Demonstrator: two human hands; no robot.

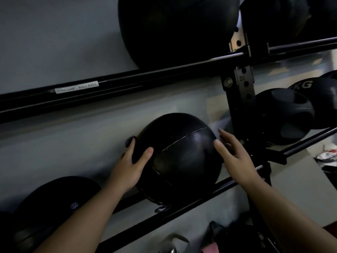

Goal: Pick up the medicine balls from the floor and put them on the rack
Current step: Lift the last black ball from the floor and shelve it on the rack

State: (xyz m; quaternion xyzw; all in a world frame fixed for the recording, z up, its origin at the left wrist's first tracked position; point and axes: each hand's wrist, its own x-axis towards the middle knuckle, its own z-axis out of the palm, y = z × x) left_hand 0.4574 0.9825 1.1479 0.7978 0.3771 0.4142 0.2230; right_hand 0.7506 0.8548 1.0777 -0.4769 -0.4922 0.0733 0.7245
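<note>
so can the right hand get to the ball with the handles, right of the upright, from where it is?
Probably not directly. The right hand is on the stitched ball, and the rack's upright post stands between it and the handled ball. It would likely have to go around the front of the post.

Both bare forearms outstretched, left hand [130, 167] cupped with spread fingers, right hand [235, 156] open-fingered opposite.

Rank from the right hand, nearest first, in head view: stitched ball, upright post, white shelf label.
1. Stitched ball: right hand touches its right side.
2. Upright post: just behind the fingertips.
3. White shelf label: far upper left, on the rail.
</note>
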